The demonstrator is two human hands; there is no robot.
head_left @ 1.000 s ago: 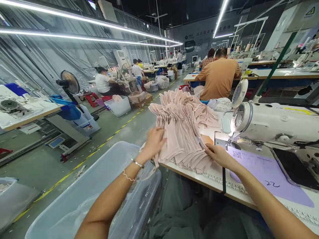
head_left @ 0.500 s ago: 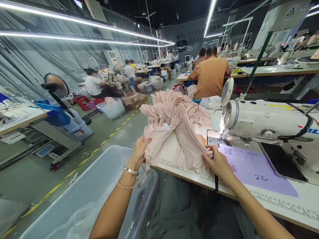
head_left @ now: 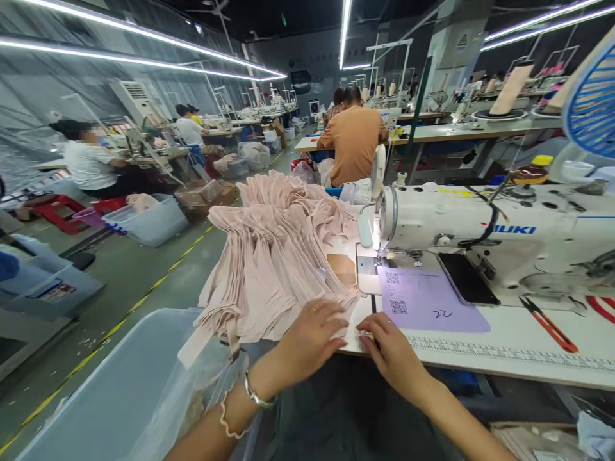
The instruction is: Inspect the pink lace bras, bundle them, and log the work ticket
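Note:
Pale pink fabric pieces (head_left: 269, 262) lie fanned out in a thick layered pile on the sewing table, some hanging over its left front edge. My left hand (head_left: 310, 339) is at the pile's lower right edge, palm down, its fingers bent and apart with nothing visible in them. Close beside it, my right hand (head_left: 391, 352) hovers over the table's front edge by a black strip (head_left: 373, 306). Its fingers are loosely curled, thumb apart, and no held thing shows. A white sewing machine (head_left: 432, 218) stands just beyond, its needle area lit.
On the table lie a purple sheet (head_left: 432, 304) marked 22, a black phone (head_left: 467, 278) and orange-handled scissors (head_left: 552, 326). A translucent blue bin (head_left: 110, 378) stands at lower left. A blue fan (head_left: 593, 96) is at right. A co-worker in an orange shirt (head_left: 355, 144) sits ahead.
Both hands have let go of the fabric pieces, which now lie spread flatter to the left. My left hand has moved right, close to my right hand. The view has swung right.

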